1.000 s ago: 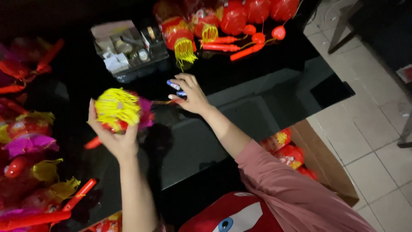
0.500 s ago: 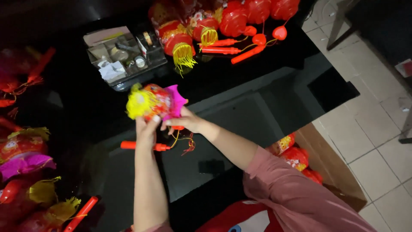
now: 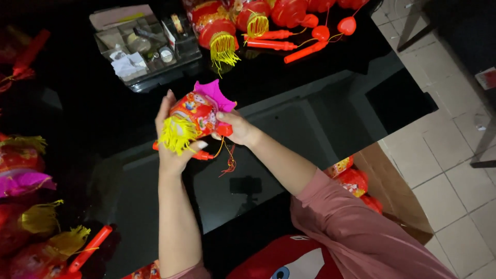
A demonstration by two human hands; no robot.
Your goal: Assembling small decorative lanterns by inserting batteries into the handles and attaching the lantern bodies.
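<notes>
Centre of the frame, above the black glass table (image 3: 320,124): a red paper lantern (image 3: 195,114) with yellow fringe, grasped from the left by the left hand (image 3: 173,147), pinched at its pink top by the right hand (image 3: 238,129). Below it, perhaps clamped under the left thumb, a red stick (image 3: 202,154). Upper left, a clear organiser box (image 3: 142,46).

My left grip (image 3: 173,144) hides the lantern's (image 3: 196,114) far side. Lanterns at the left edge (image 3: 23,170) are cut off. The tray's (image 3: 144,46) small contents are too dim to identify.
</notes>
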